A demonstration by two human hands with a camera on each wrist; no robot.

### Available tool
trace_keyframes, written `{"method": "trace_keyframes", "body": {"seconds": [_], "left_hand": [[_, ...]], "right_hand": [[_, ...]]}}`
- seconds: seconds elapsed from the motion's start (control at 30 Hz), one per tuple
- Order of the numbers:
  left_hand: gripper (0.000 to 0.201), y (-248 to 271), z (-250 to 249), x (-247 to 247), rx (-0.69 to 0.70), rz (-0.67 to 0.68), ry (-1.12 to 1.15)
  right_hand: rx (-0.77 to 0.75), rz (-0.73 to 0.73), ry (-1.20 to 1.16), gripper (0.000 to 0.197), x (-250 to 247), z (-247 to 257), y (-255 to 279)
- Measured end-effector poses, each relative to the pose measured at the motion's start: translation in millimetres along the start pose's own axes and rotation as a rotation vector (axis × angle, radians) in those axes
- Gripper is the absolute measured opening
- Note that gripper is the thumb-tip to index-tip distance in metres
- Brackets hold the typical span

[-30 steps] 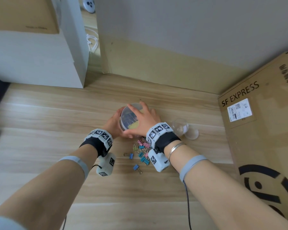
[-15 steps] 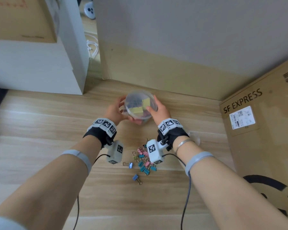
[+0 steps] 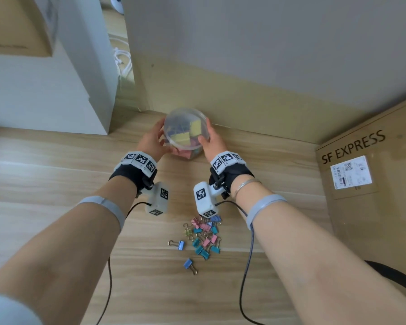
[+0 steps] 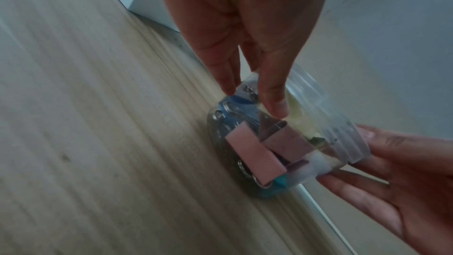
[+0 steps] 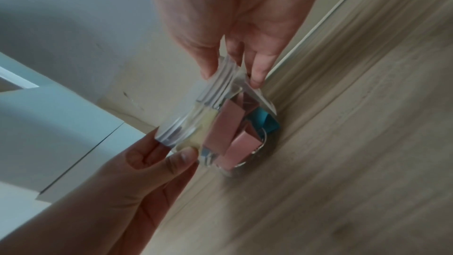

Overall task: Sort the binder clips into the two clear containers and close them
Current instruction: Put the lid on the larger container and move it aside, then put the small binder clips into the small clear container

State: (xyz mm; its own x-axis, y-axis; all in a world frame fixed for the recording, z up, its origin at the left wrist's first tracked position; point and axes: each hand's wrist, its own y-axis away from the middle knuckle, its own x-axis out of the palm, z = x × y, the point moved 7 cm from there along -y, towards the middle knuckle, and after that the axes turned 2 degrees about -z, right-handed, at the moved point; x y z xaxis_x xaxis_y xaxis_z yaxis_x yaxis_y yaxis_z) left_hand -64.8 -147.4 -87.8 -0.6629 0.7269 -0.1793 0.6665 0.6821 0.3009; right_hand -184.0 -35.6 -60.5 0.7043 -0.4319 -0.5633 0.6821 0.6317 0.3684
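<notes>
Clear plastic jar [image 3: 185,133] w/ lid on, full of big clips, sits on the wood floor [image 3: 56,184] by the wall. Left hand [image 3: 151,141] & right hand [image 3: 211,143] clasp its sides, fingertips clamped on. Let go gently, keep it upright. Small clips [image 3: 203,235] lie nearer the body, not yet sorted.

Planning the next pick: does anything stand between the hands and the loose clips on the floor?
Nothing visible does. The left hand and right hand both hold the lidded jar by the wall. Only bare floor lies between it and the loose clips, which sit nearer the person.
</notes>
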Motion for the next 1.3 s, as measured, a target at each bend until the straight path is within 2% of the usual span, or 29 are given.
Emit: {"method": "trace_keyframes", "body": {"seconds": [0.13,0.23,0.33,0.43,0.53,0.67,0.8,0.93,1.13,1.3], "left_hand": [[0.089,4.7,5.7,2.2,0.009,0.021,-0.059],[0.079,13.4,17.7,5.4,-0.061,-0.018,-0.200],[0.058,26.9,35.4,12.6,-0.123,-0.103,-0.328],[0.035,41.6,47.1,25.0,-0.142,-0.119,-0.419],[0.030,59.2,46.1,54.9,-0.120,0.044,-0.552],[0.030,89.4,38.0,97.6,-0.022,0.238,-0.673],[0.029,113.4,40.6,121.6,0.024,0.372,-0.768],[0.034,136.8,40.6,140.3,0.035,0.495,-0.844],[0.036,165.7,42.2,160.7,0.077,0.659,-0.928],[0.033,177.9,38.8,154.0,0.117,0.658,-0.917]], "right_hand": [[-0.014,0.016,0.014,0.065,-2.1,-4.0,3.4],[-0.002,-0.011,0.106,0.061,-21.3,-18.7,11.9],[0.032,-0.001,0.364,0.043,-51.4,-47.2,28.2],[0.104,0.175,0.656,0.041,-68.0,-77.1,50.4],[0.132,0.327,0.856,0.056,-73.9,-97.6,73.0],[0.115,0.337,0.913,0.074,-78.3,-112.7,91.5],[0.158,0.302,0.853,0.065,-77.2,-123.8,99.5],[0.006,0.191,0.716,0.062,-67.6,-97.7,101.7],[-0.165,0.226,0.634,0.068,-23.5,-61.4,107.7],[-0.200,0.271,0.680,0.072,8.2,-63.0,114.8]]}}
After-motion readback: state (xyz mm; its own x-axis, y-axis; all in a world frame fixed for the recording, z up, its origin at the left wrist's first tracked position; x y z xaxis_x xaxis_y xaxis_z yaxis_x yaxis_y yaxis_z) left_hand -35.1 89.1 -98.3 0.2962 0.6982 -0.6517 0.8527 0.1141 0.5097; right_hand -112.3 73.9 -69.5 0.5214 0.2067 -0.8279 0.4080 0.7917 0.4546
